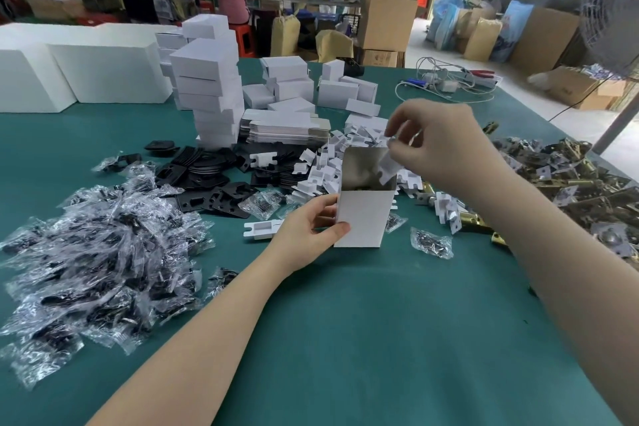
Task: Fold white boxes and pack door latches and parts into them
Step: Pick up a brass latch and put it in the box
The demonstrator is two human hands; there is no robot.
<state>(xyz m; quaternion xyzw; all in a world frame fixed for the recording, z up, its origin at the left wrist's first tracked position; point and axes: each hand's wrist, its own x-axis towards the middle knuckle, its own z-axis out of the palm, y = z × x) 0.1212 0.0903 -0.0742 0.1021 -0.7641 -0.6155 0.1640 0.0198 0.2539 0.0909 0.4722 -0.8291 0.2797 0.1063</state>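
Note:
An open white box (363, 218) stands upright on the green table (345, 322). My left hand (307, 232) grips its lower left side, thumb across the front face. My right hand (446, 145) is above the box's open top and pinches a white cardboard insert (390, 169) that hangs partly inside the opening. Something brass-coloured shows deep inside the box. More white inserts (321, 166) lie in a heap just behind the box.
Clear bags of dark screws (96, 245) are piled at left, black plates (207, 169) behind them. Flat box blanks (283, 130) and stacked folded boxes (207, 86) stand further back. Brass latches (581, 180) cover the right side. A person works at a far bench.

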